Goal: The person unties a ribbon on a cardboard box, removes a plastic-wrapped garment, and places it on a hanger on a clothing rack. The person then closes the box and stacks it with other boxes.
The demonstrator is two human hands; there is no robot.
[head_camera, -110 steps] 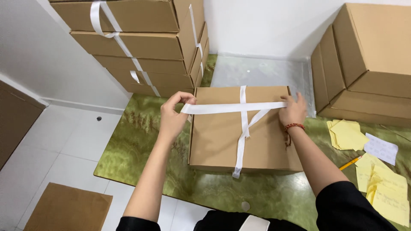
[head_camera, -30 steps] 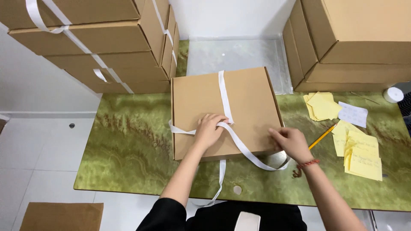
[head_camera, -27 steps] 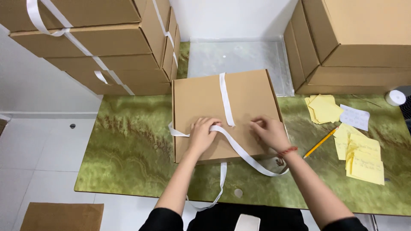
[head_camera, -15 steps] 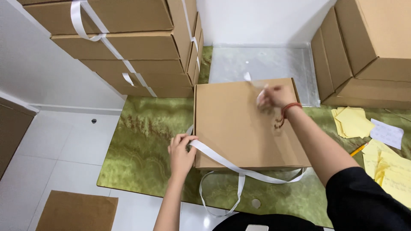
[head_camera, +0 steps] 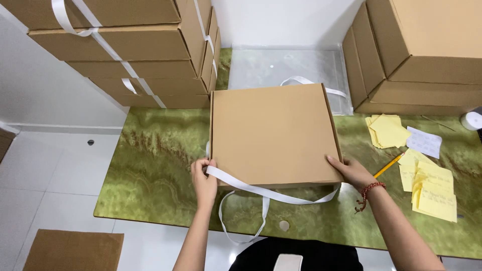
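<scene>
Both hands are set at the near corners of a flat cardboard box (head_camera: pixel 273 134) on the green counter (head_camera: pixel 155 165).

A white ribbon (head_camera: pixel 261 189) is pinched in the closed fingers of the left hand (head_camera: pixel 203 178) at the box's near left corner, and is run along the front edge, with a loop hung below it. The near right corner is gripped by the right hand (head_camera: pixel 351 170), its fingers curled on the box edge. Ribbon-tied boxes (head_camera: pixel 125 45) are stacked at the far left, plain boxes (head_camera: pixel 416 55) at the far right. Yellow notes (head_camera: pixel 427 183) and a pencil (head_camera: pixel 387 165) are laid to the right.
</scene>
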